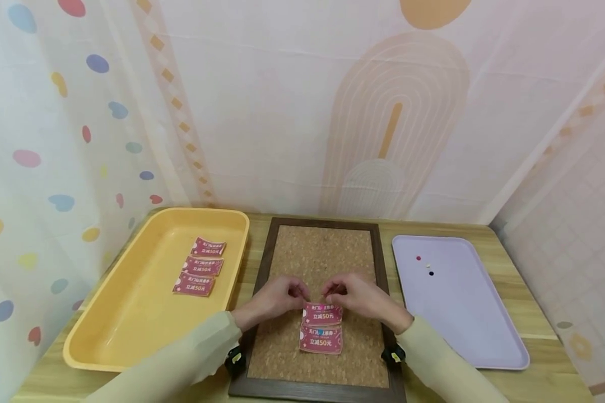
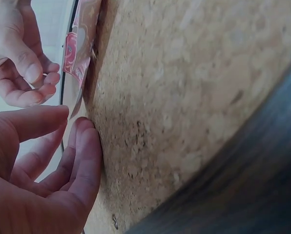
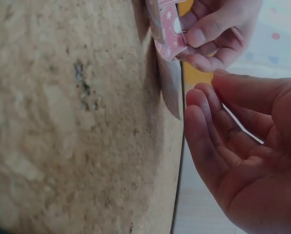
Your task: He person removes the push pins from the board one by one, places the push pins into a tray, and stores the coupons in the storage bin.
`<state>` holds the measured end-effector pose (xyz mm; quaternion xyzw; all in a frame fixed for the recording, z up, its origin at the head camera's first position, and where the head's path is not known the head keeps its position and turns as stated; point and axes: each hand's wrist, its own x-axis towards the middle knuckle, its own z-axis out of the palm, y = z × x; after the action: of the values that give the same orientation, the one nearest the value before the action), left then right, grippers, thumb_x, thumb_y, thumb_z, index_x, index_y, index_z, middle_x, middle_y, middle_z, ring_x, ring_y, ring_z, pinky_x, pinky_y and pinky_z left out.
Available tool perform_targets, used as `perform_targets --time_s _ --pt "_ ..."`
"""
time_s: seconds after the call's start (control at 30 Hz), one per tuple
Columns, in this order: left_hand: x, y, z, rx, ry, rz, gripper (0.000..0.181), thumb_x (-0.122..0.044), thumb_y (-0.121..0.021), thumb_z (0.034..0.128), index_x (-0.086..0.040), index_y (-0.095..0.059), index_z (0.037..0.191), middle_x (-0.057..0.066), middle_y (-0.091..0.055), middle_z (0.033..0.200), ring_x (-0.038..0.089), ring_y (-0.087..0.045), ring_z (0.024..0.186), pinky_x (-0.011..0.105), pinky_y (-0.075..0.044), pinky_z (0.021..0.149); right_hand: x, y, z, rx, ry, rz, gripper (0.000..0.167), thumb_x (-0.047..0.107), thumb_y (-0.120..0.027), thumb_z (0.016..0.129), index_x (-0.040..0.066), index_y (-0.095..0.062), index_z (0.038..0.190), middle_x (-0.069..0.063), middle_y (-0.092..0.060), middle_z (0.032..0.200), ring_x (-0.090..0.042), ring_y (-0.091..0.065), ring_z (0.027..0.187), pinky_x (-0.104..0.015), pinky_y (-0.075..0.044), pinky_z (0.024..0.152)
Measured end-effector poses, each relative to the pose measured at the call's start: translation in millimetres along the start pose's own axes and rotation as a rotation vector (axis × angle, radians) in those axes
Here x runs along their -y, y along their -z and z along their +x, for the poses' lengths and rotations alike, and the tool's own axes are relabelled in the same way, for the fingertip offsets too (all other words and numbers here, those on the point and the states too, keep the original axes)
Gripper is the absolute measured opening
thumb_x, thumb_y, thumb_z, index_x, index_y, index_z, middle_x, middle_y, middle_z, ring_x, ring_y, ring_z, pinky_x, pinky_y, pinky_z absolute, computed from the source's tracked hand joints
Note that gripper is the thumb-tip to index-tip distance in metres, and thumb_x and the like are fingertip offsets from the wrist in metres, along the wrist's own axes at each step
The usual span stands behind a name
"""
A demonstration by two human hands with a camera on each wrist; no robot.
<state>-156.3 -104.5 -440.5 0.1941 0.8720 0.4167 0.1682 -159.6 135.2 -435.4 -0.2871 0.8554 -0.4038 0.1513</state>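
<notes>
Two pink coupons lie one above the other on the brown-framed corkboard (image 1: 327,252). A blue dot (image 1: 320,332) shows on the lower coupon (image 1: 321,342), a pink one (image 1: 321,307) on the upper coupon (image 1: 323,317). At the upper coupon's top left corner, my left hand (image 1: 277,296) has thumb and fingertips closed around its edge (image 2: 77,100). My right hand (image 1: 360,296) hovers by the top right corner, fingers bent, with a gap between thumb and fingers (image 3: 197,105) and nothing seen in it. The coupon's edge curls up off the cork.
On the left, a yellow tray (image 1: 126,313) holds three more coupons (image 1: 201,266). A lilac tray (image 1: 464,319) on the right carries small red (image 1: 418,258), pale (image 1: 428,266) and black (image 1: 431,273) pieces. Behind the wooden table hangs a patterned curtain (image 1: 272,112).
</notes>
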Motion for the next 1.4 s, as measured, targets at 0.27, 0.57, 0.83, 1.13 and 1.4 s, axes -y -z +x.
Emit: perform_targets --time_s 0.27,0.57,0.83,1.13,1.4 --pt "1.1 1.4 6.9 0.035 0.013 0.030 0.004 -0.006 -0.078 0.0890 -0.004 -0.076 0.087 -0.004 -0.069 0.080 0.010 -0.057 0.075 0.028 -0.047 0.067 -3.5 -5.9 8.6 0.034 -0.048 -0.095 0.009 0.006 -0.071 0.097 0.011 -0.078 0.101 0.003 -0.074 0.093 -0.007 -0.060 0.076 -0.027 -0.049 0.068" --pt "2.0 -0.3 9.1 0.034 0.016 0.058 0.009 -0.001 -0.077 0.0872 -0.009 -0.077 0.084 -0.004 -0.070 0.079 0.010 -0.056 0.072 0.026 -0.046 0.066 -1.5 -6.5 12.9 0.087 -0.093 -0.105 0.008 0.005 -0.072 0.096 0.010 -0.077 0.097 0.006 -0.071 0.085 -0.005 -0.056 0.065 -0.024 -0.043 0.058" --pt "2.5 -0.2 11.2 0.041 0.024 0.067 0.007 -0.002 -0.077 0.0879 -0.007 -0.077 0.084 -0.004 -0.070 0.078 0.010 -0.054 0.070 0.025 -0.044 0.063 -1.7 -8.4 14.8 0.104 -0.093 -0.146 0.005 0.006 -0.074 0.094 0.010 -0.076 0.095 0.007 -0.069 0.083 -0.007 -0.060 0.068 -0.027 -0.049 0.062" --pt "3.0 2.6 13.6 0.065 0.028 0.067 0.010 -0.001 -0.077 0.0872 -0.010 -0.077 0.083 -0.004 -0.070 0.079 0.011 -0.056 0.071 0.027 -0.046 0.064 0.1 -11.6 18.5 0.118 -0.112 -0.102 0.008 0.002 -0.071 0.095 0.009 -0.073 0.091 0.005 -0.064 0.075 -0.007 -0.055 0.060 -0.024 -0.044 0.055" --pt "2.9 1.0 13.5 0.063 0.057 0.057 0.009 -0.002 -0.076 0.0879 -0.009 -0.077 0.083 -0.004 -0.069 0.078 0.011 -0.055 0.071 0.027 -0.045 0.064 1.8 -12.6 19.2 0.130 -0.142 -0.113 0.010 0.003 -0.071 0.096 0.010 -0.071 0.088 0.004 -0.062 0.074 -0.008 -0.054 0.061 -0.024 -0.044 0.055"
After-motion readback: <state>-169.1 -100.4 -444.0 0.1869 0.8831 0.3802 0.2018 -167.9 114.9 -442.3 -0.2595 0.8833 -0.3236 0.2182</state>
